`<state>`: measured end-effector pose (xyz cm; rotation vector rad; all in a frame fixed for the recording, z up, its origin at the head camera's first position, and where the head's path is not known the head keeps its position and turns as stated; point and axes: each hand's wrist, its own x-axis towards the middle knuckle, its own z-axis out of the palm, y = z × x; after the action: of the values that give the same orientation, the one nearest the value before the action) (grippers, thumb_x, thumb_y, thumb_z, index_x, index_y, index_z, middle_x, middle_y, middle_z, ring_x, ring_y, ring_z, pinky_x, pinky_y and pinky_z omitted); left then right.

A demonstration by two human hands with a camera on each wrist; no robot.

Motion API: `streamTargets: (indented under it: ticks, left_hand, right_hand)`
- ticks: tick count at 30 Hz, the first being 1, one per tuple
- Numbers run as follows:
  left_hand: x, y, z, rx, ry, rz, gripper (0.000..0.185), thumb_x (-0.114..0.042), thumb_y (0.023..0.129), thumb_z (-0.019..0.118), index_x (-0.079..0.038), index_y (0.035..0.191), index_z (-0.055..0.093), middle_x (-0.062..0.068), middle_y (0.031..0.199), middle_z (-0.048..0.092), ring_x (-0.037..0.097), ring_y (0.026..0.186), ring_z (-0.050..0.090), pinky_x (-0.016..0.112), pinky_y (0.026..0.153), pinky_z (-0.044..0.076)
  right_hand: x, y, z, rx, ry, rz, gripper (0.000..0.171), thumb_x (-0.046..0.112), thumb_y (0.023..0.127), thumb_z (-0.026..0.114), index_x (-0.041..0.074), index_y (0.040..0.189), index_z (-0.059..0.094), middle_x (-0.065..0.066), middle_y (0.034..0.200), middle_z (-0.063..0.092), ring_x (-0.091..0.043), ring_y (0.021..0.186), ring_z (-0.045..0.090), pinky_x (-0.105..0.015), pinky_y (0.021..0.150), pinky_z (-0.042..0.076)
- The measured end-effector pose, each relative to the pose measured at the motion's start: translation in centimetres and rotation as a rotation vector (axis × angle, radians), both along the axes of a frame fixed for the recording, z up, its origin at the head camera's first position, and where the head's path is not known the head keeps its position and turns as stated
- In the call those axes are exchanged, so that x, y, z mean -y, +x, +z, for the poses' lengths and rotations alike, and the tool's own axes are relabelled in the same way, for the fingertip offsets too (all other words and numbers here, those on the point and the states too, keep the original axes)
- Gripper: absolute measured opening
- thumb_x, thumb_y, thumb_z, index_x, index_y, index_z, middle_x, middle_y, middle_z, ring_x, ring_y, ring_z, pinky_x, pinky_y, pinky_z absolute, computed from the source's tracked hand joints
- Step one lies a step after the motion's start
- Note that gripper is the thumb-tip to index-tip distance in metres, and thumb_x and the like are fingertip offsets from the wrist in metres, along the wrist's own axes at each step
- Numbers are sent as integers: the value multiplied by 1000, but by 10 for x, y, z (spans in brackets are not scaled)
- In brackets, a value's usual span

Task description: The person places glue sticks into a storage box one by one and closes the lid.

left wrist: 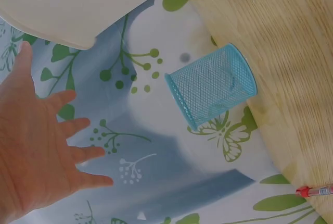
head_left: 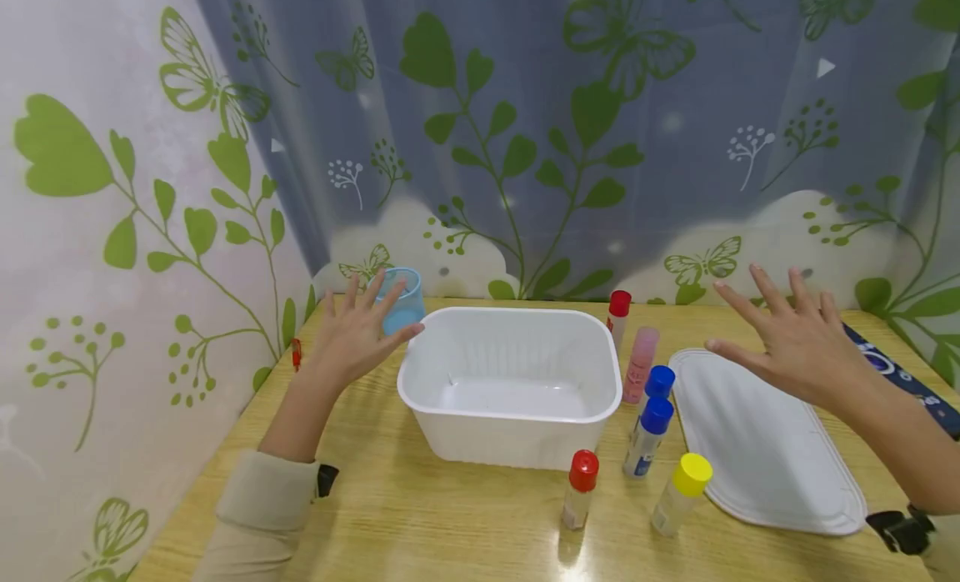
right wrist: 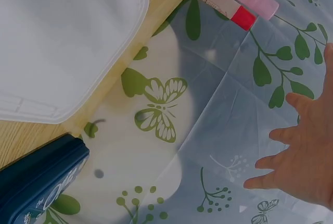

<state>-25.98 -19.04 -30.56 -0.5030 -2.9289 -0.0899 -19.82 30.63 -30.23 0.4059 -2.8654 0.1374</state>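
Both hands raised above the worktop (head_left: 420, 515), fingers spread, gripping nothing. Left hand (head_left: 352, 336) hovering at the far left, just in front of a blue mesh pen cup (head_left: 401, 303) (upright near the curtain, and in the left wrist view (left wrist: 210, 86) plainly apart from the palm (left wrist: 31, 151)). Right hand (head_left: 795, 340) held over the far end of a white lid (head_left: 757, 440) lying flat at the right; seen from the right wrist (right wrist: 307, 151), likewise clear of everything.

Between them, a white plastic bin (head_left: 510, 382), open-topped, with nothing visible inside. To its right, a cluster of small bottles: red-capped at the far side (head_left: 618, 311), a pink one (head_left: 640, 361), two blue-capped (head_left: 651, 428), then nearer a red-capped (head_left: 580, 486) and a yellow-capped one (head_left: 681, 490), all standing. Dark blue case (head_left: 900, 373) along the far right edge; red pen (head_left: 296, 353) at the left edge.

Probably a ready pose, nothing yet picked up. Next move likely a reach down to one item, needing fingers closed round it without toppling its neighbours.
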Motion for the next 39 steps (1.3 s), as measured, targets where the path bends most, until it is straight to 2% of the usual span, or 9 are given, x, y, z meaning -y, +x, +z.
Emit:
streamTargets:
  ticks: [8, 19, 26, 39]
  left_hand:
    - [-2, 2, 0, 8, 4, 3, 81, -71, 87, 23, -20, 149, 13, 12, 151, -3, 37, 133, -11, 62, 99, -11]
    - [-7, 9, 0, -10, 1, -8, 80, -71, 87, 26, -23, 149, 13, 11, 152, -2, 39, 134, -8, 61, 100, -8]
    - [-8, 14, -3, -42, -12, -37, 77, -68, 88, 27, -23, 149, 12, 12, 152, -1, 38, 135, -6, 62, 101, -1]
    - [-12, 15, -3, -43, -3, -58, 77, -68, 88, 27, -24, 149, 12, 11, 152, -3, 34, 134, -11, 61, 101, -5]
  right_hand:
    - [3, 5, 3, 9, 12, 2, 80, 56, 88, 49, 27, 149, 6, -23, 149, -2, -55, 126, -9, -69, 94, -6]
    - [8, 10, -2, 32, -4, 6, 81, 56, 87, 51, 22, 149, 12, -22, 150, -1, -47, 128, -18, -69, 93, -9]
    - [9, 12, -4, 29, 5, 7, 81, 57, 87, 51, 22, 149, 12, -22, 150, 0, -51, 127, -11, -68, 94, -9]
    - [8, 16, -6, 14, 5, 16, 82, 56, 86, 53, 22, 149, 13, -22, 149, 3, -56, 126, -1, -67, 94, -10]
